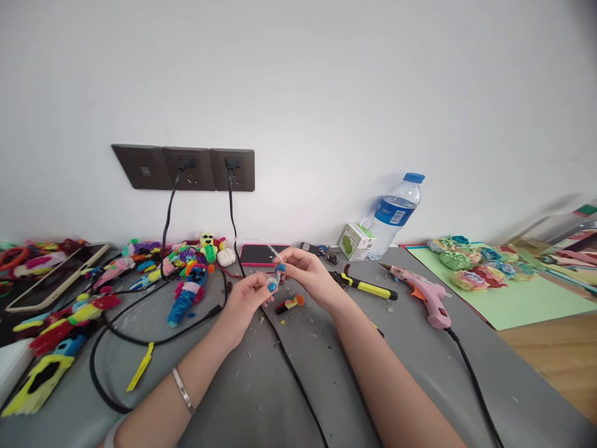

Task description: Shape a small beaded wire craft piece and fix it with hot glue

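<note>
In the middle of the head view, my left hand [241, 305] pinches a small pale-blue, shiny piece [273, 281] whose kind I cannot make out. My right hand [308, 274] is close beside it, thumb and fingers pressed together on a thin pale stem [274, 251] that sticks up to the left. Fingers hide most of both, so whether they are joined does not show. Just below the right hand lies a small black and orange fuzzy piece [289, 303]. Yellow-handled pliers [370, 288] rest to its right, and a phone with a pink edge [261, 254] is behind the hands.
Fuzzy pipe-cleaner figures [189, 292] crowd the left, near another phone [58, 277]. Black cables [289, 358] run across the grey table. On the right are a pink glue gun [426, 295], a water bottle [394, 218], a small box [357, 241] and fabric flowers [480, 261] on green paper.
</note>
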`<state>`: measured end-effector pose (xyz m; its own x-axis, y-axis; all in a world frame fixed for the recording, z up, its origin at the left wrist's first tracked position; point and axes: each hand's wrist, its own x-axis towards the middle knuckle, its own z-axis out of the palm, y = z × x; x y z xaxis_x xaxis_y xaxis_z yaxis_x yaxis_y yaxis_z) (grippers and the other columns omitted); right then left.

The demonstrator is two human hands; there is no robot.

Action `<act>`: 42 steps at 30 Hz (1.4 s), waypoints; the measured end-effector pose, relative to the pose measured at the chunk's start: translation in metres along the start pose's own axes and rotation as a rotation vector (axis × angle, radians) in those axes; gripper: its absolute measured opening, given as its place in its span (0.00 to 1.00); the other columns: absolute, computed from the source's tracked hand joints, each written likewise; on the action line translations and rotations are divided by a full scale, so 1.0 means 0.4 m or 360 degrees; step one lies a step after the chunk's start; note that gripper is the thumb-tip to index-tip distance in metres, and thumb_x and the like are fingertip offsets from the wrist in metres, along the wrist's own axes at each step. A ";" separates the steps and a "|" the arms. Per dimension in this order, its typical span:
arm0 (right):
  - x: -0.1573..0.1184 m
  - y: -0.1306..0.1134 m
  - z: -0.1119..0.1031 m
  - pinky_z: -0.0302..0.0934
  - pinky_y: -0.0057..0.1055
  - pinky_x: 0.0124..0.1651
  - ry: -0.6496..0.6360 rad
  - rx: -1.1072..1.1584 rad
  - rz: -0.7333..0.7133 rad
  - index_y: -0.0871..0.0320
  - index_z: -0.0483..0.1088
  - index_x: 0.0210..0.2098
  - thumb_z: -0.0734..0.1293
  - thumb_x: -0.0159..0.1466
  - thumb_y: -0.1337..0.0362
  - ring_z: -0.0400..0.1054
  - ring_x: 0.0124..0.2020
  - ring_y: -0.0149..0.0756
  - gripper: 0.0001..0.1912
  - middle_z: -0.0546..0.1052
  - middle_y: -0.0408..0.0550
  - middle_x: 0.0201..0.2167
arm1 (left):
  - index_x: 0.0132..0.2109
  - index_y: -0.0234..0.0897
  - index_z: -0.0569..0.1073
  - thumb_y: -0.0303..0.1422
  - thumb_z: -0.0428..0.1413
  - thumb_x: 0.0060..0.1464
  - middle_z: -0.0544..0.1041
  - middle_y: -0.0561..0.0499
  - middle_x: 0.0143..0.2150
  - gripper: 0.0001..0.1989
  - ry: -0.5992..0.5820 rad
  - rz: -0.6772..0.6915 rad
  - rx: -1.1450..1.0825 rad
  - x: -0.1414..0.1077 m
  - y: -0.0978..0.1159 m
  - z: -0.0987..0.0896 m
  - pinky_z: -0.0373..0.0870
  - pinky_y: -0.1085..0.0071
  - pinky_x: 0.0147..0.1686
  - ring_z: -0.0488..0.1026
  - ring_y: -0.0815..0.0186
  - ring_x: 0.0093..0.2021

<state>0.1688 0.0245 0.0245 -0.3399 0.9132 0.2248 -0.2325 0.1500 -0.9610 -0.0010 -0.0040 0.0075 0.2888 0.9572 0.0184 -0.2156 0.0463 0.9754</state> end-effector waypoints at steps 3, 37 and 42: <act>-0.004 -0.004 0.003 0.60 0.28 0.33 -0.0132 -0.0003 0.0065 0.58 0.75 0.35 0.72 0.60 0.58 0.65 0.28 0.29 0.09 0.74 0.43 0.29 | 0.24 0.36 0.67 0.44 0.63 0.49 0.65 0.54 0.26 0.19 -0.0159 -0.0012 0.0122 -0.004 -0.006 -0.003 0.57 0.72 0.31 0.60 0.69 0.30; 0.003 -0.002 0.005 0.59 0.28 0.33 -0.0022 0.0009 0.0031 0.57 0.68 0.29 0.76 0.54 0.55 0.63 0.27 0.29 0.16 0.70 0.41 0.26 | 0.26 0.37 0.67 0.45 0.66 0.43 0.68 0.55 0.26 0.19 0.0288 -0.0026 -0.0141 0.004 -0.009 0.001 0.57 0.74 0.27 0.62 0.70 0.28; 0.000 0.004 0.004 0.60 0.28 0.32 -0.0058 -0.0032 0.0004 0.58 0.71 0.31 0.74 0.58 0.56 0.64 0.27 0.29 0.12 0.72 0.42 0.27 | 0.25 0.36 0.67 0.44 0.63 0.47 0.66 0.55 0.25 0.19 0.0049 0.0011 0.0121 0.001 -0.003 0.000 0.56 0.73 0.29 0.60 0.69 0.28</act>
<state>0.1671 0.0241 0.0233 -0.3735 0.8993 0.2276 -0.2130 0.1556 -0.9646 -0.0005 -0.0038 0.0064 0.2587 0.9658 0.0195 -0.1456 0.0191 0.9892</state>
